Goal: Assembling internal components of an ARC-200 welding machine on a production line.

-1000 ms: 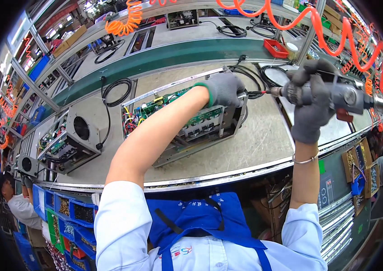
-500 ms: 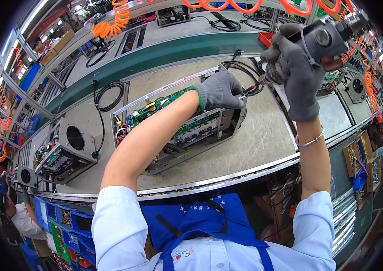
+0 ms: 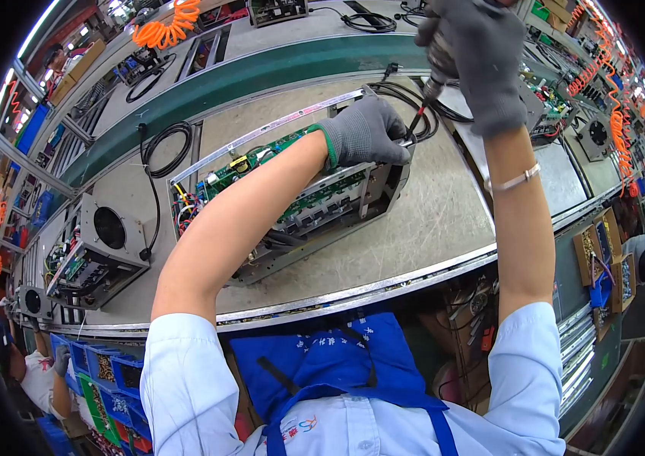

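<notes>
An open electronics unit (image 3: 315,216), with a metal frame, green circuit boards and coloured wires, lies on the bench in front of me. My left hand (image 3: 368,133), in a grey glove, is at its right end with the fingers pinched together. What they hold is too small to make out. Above and to the right, my right hand (image 3: 482,64), also gloved, grips a power screwdriver (image 3: 442,62). The driver's upper body is cut off by the top edge. Its bit (image 3: 418,118) slants down to the unit's corner, close beside my left fingertips.
A second unit with a round fan opening (image 3: 109,228) stands at the left. Black cables (image 3: 170,148) lie coiled on the bench. A green belt (image 3: 261,95) runs behind. Blue parts bins (image 3: 102,365) sit lower left; cardboard boxes (image 3: 603,258) are at the right.
My right hand has risen and swung the driver from lying nearly level to a steeper angle, bit downward. My left hand stays at the unit's corner. The view has shifted slightly.
</notes>
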Demonstrator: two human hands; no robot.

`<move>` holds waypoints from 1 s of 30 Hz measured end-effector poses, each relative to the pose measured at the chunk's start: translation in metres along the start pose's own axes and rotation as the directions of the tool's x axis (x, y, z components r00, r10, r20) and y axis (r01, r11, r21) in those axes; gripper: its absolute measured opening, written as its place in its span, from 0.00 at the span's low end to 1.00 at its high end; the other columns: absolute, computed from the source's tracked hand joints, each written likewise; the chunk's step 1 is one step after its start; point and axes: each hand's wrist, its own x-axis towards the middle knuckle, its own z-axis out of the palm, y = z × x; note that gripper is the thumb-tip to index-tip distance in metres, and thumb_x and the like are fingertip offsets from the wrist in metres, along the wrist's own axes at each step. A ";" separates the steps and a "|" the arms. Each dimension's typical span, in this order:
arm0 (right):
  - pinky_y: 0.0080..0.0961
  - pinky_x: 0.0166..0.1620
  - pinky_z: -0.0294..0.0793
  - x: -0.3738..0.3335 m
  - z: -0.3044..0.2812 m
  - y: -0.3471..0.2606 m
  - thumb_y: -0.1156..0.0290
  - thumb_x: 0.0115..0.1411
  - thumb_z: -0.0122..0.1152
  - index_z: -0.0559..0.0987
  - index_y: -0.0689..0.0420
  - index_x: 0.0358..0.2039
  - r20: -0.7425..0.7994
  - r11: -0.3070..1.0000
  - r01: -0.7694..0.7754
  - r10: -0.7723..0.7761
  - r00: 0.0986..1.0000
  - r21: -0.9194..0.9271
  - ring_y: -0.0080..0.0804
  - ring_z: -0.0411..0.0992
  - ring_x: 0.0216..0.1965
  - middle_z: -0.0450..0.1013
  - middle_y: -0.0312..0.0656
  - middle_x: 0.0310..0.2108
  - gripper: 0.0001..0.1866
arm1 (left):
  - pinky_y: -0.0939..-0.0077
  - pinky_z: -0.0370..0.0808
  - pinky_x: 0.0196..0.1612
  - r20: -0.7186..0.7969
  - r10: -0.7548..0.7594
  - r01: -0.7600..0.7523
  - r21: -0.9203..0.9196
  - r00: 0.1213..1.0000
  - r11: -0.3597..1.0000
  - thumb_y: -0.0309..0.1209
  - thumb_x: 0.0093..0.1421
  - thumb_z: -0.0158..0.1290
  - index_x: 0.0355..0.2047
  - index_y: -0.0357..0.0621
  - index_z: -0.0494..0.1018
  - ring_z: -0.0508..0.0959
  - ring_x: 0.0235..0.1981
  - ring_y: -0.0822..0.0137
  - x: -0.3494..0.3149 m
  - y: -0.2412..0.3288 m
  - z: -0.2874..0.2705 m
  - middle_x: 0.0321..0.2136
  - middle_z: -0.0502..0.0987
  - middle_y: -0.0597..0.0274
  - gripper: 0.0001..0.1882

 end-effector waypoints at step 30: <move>0.23 0.19 0.68 0.011 0.003 0.013 0.72 0.52 0.57 0.76 0.62 0.26 0.174 0.992 -0.124 0.119 0.977 0.019 0.27 0.71 0.15 0.71 0.37 0.16 0.06 | 0.71 0.63 0.20 0.040 -0.031 0.026 0.117 0.999 0.993 0.41 0.44 0.59 0.15 0.32 0.69 0.62 0.14 0.72 -0.008 0.002 -0.008 0.09 0.63 0.60 0.21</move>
